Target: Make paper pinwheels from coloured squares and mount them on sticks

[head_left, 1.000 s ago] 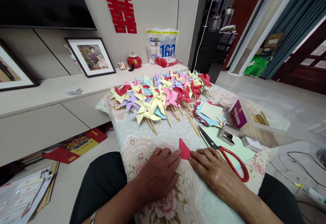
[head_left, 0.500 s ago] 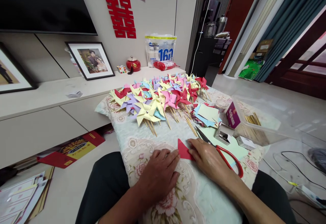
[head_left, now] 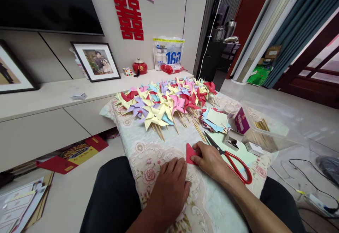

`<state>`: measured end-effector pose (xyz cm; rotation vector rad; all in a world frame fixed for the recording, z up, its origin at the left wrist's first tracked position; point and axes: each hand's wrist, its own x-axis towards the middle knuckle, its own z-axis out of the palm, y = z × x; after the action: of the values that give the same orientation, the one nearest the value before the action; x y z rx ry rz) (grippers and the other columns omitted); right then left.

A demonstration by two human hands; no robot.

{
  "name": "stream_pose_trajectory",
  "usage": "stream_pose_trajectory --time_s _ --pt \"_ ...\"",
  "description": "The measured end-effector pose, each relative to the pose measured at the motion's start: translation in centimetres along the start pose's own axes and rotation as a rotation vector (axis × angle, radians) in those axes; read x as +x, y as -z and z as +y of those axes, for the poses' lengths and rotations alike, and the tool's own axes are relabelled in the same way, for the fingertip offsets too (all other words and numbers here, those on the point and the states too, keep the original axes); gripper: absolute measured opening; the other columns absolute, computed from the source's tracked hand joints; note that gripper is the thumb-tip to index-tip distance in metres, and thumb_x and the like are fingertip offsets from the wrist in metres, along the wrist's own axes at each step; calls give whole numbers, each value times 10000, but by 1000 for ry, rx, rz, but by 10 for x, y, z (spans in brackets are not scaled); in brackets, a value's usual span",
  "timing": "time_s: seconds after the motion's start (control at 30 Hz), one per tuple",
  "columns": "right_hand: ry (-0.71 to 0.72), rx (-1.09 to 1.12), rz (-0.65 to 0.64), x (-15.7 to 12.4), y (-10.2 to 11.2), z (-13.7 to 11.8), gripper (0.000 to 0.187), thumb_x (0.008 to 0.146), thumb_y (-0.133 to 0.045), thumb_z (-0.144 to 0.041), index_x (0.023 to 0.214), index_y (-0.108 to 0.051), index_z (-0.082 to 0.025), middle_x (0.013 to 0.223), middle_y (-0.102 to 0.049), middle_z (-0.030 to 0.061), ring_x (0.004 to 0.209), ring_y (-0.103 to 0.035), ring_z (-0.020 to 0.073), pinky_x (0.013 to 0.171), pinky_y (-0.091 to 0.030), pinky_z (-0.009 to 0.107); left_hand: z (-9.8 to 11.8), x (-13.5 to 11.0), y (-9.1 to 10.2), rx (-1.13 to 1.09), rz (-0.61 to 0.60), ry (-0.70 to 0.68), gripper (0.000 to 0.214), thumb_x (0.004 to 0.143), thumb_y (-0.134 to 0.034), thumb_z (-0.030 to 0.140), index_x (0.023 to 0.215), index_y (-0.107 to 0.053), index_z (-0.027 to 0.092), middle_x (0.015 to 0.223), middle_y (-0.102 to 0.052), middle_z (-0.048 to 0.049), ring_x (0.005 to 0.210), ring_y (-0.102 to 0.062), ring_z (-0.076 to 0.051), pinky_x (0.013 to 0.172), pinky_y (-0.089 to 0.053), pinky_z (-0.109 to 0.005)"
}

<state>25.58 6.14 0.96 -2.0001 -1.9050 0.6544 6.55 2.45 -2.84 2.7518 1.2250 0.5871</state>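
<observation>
A small piece of red paper (head_left: 189, 154), folded into a triangle, lies on the flowered tablecloth (head_left: 159, 151) in front of me. My right hand (head_left: 209, 158) pinches its right side between thumb and fingers. Flat on the cloth rests my left hand (head_left: 172, 180), fingers stretched out, the tips at the paper's lower left edge. Red-handled scissors (head_left: 234, 159) with dark blades lie partly open just right of my right hand. Beneath them is a pale green sheet (head_left: 249, 158). A stack of coloured paper squares (head_left: 215, 118), some with cut corners, sits beyond the scissors.
Many paper pinwheels (head_left: 156, 114) on sticks cover the table's far side. Loose sticks (head_left: 199, 131) lie nearby. At right are an opened small box of metal pieces (head_left: 232, 142), a white box (head_left: 254, 148) and a clear plastic bin (head_left: 280, 139) holding sticks.
My right hand has curled from lying over the red paper into a pinch on it, and less of the paper shows. My left hand has slid slightly toward me. The view has shifted a little.
</observation>
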Motion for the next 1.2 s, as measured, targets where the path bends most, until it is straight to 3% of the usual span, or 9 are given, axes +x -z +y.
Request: stream_pose_trajectory --time_s 0.13,0.23,0.4,0.53,0.63,0.83,0.9,1.03,1.2 --pt "20 155 -21 -2 -1 7 237 827 -646 -224 1056 -649 -165 742 -666 -4 675 -599 163 632 -392 263 -2 -4 -1 -90 76 32 405 889 -571 177 1285 -617 102 1303 -676 -152 1182 -612 -336 1007 -510 -546" --pt "19 500 -65 -9 -6 10 196 841 -653 -326 955 -661 -166 681 -601 -34 603 -532 129 582 -382 240 -1 -9 0 -289 182 153 416 892 -531 157 1305 -578 126 1262 -674 -165 1163 -636 -303 990 -540 -516" --pt "-63 1128 -40 -30 -20 -1 343 708 -835 -452 748 -661 -159 610 -575 -45 546 -442 92 556 -326 223 13 -11 -3 -896 226 523 351 858 -602 272 1203 -582 209 1090 -705 -105 969 -702 -246 782 -612 -394" --pt "-130 1388 -58 -45 -29 -18 365 618 -912 -417 749 -693 -156 665 -676 -2 580 -522 107 601 -397 232 26 -2 -4 -1455 279 623 281 781 -719 351 1000 -626 200 896 -735 -62 837 -694 -223 768 -573 -364" --pt "-139 1465 -66 -53 -33 -26 349 625 -915 -401 709 -678 -158 640 -663 -10 585 -525 103 608 -401 224 29 5 1 -1646 301 746 228 749 -781 334 877 -662 188 800 -710 -24 776 -658 -184 775 -531 -320" --pt "-12 1174 -79 -62 -25 -13 337 778 -782 -499 825 -697 -176 718 -664 3 656 -559 134 619 -409 239 26 7 12 -1745 295 878 247 715 -827 370 774 -685 176 724 -695 -10 697 -590 -145 682 -472 -260" --pt "11 967 5 -64 -14 4 333 826 -718 -522 895 -704 -197 768 -681 19 711 -598 170 642 -435 265 23 7 16 -1755 277 911 255 708 -834 374 753 -674 180 694 -689 -1 652 -570 -131 648 -454 -246" --pt "20 429 333 -69 12 51 267 897 -620 -482 927 -698 -228 925 -698 46 829 -630 218 751 -465 327 16 7 26 -1742 233 917 262 665 -854 373 763 -717 173 705 -706 -6 658 -571 -126 655 -448 -233" --pt "-15 -3 415 -74 32 102 288 917 -541 -457 1023 -690 -234 1016 -687 75 910 -657 259 805 -495 385 2 4 31 -1619 222 892 164 657 -834 310 744 -769 188 700 -712 -1 678 -576 -135 674 -448 -236"
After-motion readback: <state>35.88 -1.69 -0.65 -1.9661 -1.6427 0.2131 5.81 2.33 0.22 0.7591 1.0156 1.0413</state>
